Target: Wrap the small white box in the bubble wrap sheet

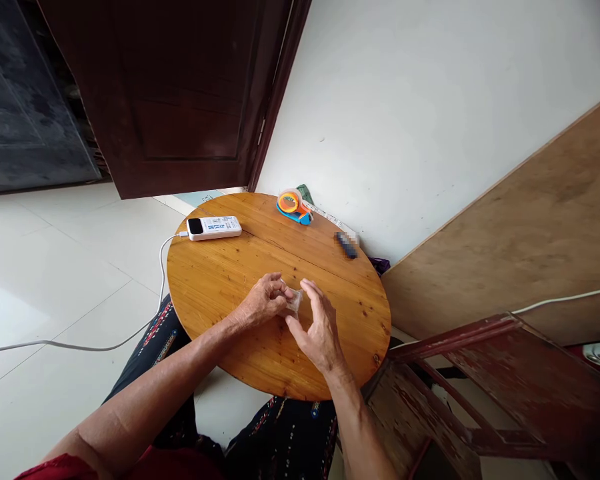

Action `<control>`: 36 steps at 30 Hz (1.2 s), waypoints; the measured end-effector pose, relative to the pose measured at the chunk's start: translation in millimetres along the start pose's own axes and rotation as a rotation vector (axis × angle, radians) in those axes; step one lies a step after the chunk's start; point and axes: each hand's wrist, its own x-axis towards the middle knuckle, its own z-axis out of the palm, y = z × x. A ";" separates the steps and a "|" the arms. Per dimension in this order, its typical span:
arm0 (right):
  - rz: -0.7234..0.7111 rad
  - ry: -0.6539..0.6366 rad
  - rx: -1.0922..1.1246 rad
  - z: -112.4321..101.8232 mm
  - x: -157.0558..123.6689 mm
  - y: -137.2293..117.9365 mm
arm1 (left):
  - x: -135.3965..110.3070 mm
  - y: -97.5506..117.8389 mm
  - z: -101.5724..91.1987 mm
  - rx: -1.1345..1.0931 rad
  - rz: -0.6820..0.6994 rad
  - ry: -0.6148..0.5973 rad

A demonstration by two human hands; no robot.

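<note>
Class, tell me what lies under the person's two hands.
The table shows around them, and a small clear piece shows between the left hand and right hand. What the hands themselves cover cannot be seen.

Free: tabletop (357, 293) right of right hand (321, 330) | Obstacles: tape dispenser (296, 216), far edge; white device (215, 228), left

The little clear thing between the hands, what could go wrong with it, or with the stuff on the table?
The clear piece looks small and flimsy, so it might slip from the left hand or get crumpled. The white cord hangs past the edge of the table; a snag might tug the white device off.
</note>
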 end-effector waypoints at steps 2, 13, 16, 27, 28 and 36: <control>-0.024 -0.076 -0.004 1.1 7.6 6.0 | -0.2 0.4 0.2 -0.011 0.006 -0.004; -0.033 0.082 0.040 24.7 -1.1 11.3 | -0.9 0.6 0.2 -0.047 0.006 -0.002; -0.041 0.112 0.027 23.4 -2.0 9.3 | -2.0 2.9 -1.3 -0.056 -0.008 -0.002; -0.059 0.142 0.020 22.1 -1.4 6.6 | -2.2 -0.6 -7.0 -0.096 0.033 0.095; -0.061 0.148 0.021 21.5 -1.3 6.1 | -2.1 -0.8 -7.7 -0.094 0.030 0.108; -0.031 0.180 0.076 16.0 -2.9 7.9 | -1.5 -1.3 -7.3 -0.131 0.019 0.163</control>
